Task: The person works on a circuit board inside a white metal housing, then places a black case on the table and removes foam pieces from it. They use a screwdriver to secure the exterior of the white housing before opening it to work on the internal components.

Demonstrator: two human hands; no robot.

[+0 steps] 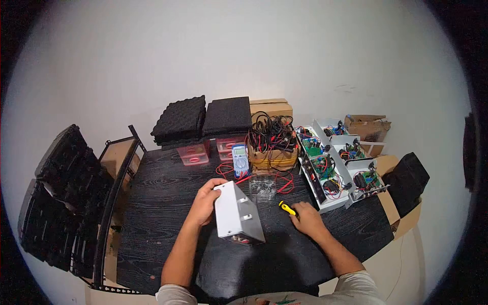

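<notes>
My left hand (204, 205) is closed on the upper left edge of a white metal case (230, 211), thumb on its white face. The case is tilted, and its grey side (250, 219) with small tabs faces right. Through its near end some inner parts show. To the right, my right hand (308, 219) has its fingers closed at the lower end of a yellow hand tool with a black tip (287, 208), low over the black table (168, 203). Between the hands and farther back lies a clear plastic box (262, 187) of small parts.
A multimeter (240, 161) with red leads stands before a carton of tangled cables (274, 158). White cases with circuit boards (321, 165) fill the right back. Black foam sheets (227, 116) sit on red drawers (193, 154). A black metal rack (118, 188) borders the left.
</notes>
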